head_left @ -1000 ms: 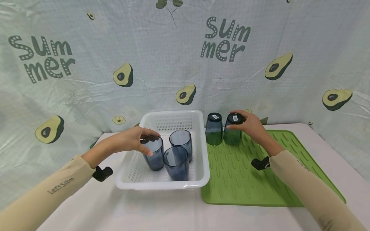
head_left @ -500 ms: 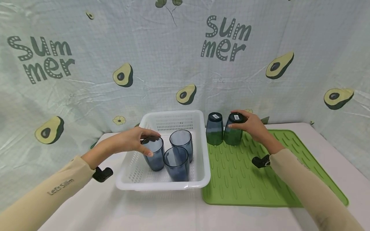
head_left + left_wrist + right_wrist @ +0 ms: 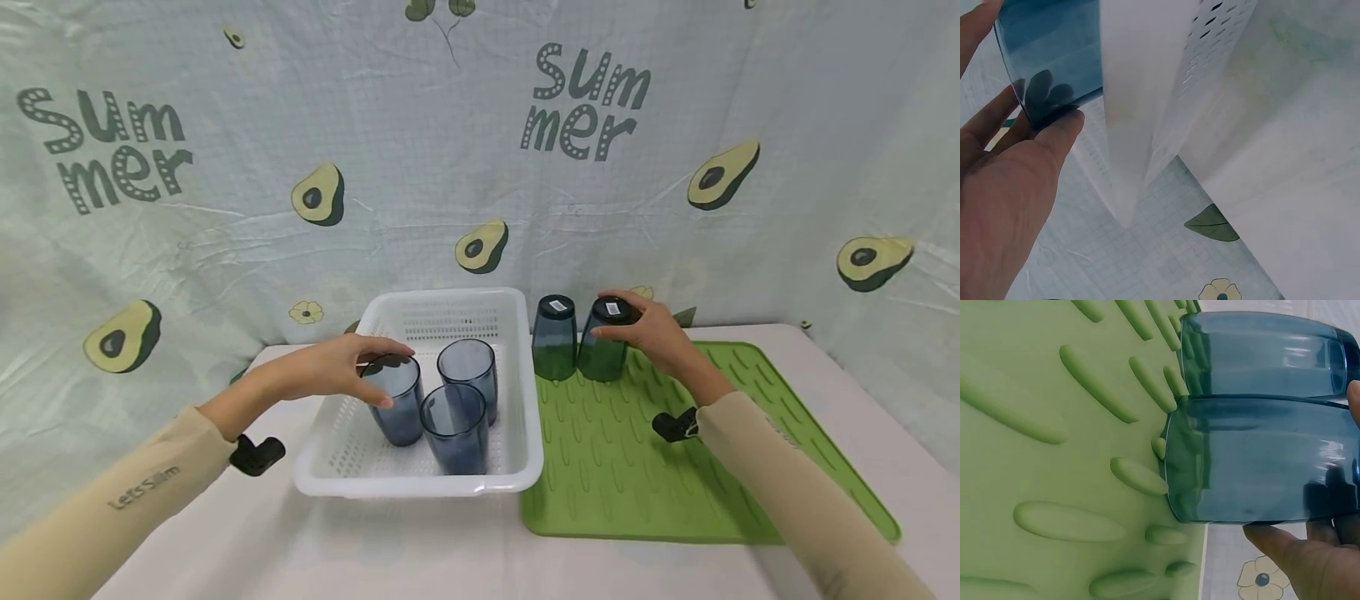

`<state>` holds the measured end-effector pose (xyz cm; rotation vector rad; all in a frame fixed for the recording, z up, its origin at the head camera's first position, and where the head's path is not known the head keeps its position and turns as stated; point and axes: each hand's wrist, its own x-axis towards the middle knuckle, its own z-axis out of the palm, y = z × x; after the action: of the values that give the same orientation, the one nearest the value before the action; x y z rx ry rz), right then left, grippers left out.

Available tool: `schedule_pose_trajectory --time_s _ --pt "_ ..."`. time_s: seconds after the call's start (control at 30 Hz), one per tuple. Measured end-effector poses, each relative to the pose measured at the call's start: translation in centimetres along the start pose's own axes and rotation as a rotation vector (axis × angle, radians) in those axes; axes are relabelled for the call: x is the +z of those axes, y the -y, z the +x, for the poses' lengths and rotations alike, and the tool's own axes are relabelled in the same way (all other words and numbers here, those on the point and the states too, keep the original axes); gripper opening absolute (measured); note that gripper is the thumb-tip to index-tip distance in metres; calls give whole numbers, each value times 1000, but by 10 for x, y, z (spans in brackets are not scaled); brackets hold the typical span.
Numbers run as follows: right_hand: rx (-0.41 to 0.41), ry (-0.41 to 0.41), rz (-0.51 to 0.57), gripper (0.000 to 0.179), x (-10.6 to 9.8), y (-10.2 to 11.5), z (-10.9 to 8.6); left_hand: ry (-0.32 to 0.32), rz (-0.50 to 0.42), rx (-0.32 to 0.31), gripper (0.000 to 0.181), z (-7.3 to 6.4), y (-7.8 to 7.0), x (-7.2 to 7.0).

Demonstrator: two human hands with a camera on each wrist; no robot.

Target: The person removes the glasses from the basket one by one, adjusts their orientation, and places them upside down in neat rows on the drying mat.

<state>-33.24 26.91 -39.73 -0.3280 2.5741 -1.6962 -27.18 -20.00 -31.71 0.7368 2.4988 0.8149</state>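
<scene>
My left hand (image 3: 337, 367) grips the left one of three blue-tinted drinking glasses (image 3: 401, 412) by its rim; the glass stands mouth-up in a white plastic basket (image 3: 420, 486). In the left wrist view, thumb and fingers lie round the rim of that glass (image 3: 1054, 50). On the right, my right hand (image 3: 651, 333) holds the base of an upside-down glass (image 3: 602, 354) whose mouth sits on a green ridged mat (image 3: 600, 467). A second overturned glass (image 3: 554, 342) stands close to its left. Seen from the right wrist, the held glass (image 3: 1254, 462) has its rim on the mat.
Inside the basket, two more blue glasses (image 3: 457, 450) stand mouth-up right of the left hand. The mat lies beside the basket on a white-covered table (image 3: 390, 550). A printed cloth (image 3: 405, 167) with avocados hangs behind the table.
Both hands keep their places on their glasses. The head view shifts only slightly; no glass has visibly moved.
</scene>
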Motion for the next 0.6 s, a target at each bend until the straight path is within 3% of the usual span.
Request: schedule_pose_trajectory --time_s 0.23,0.4,0.6 --pt "10 21 15 75 4 1 3 55 -94 27 94 -4 13 -5" --pt "16 8 9 73 0 2 2 92 -192 43 91 -1 16 -7" --pt "19 5 7 74 0 -1 3 103 -284 50 90 1 19 0"
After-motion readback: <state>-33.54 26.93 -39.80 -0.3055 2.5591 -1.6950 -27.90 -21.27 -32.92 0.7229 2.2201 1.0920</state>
